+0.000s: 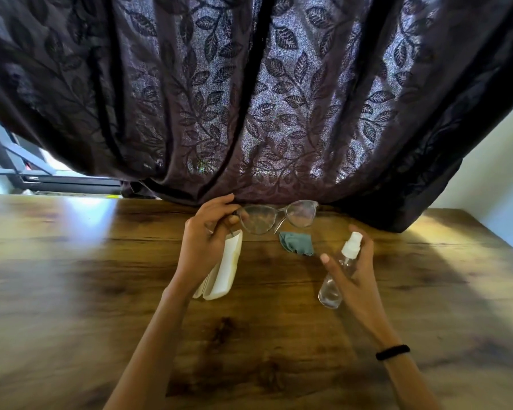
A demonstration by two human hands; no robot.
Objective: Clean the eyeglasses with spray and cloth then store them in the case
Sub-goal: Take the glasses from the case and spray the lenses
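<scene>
My left hand (206,232) holds the clear-framed eyeglasses (276,216) by their left end, lifted above the wooden table (101,276). My right hand (356,270) grips a clear spray bottle (338,272) with a white nozzle, tilted so the nozzle points up toward the glasses. A white glasses case (224,272) lies on the table under my left wrist, partly hidden by it. A small teal cloth (296,243) lies crumpled on the table between the two hands, below the glasses.
A dark leaf-patterned curtain (249,99) hangs down to the table's far edge, right behind the glasses. A window frame (18,170) shows at the far left. A pale wall (498,184) stands to the right.
</scene>
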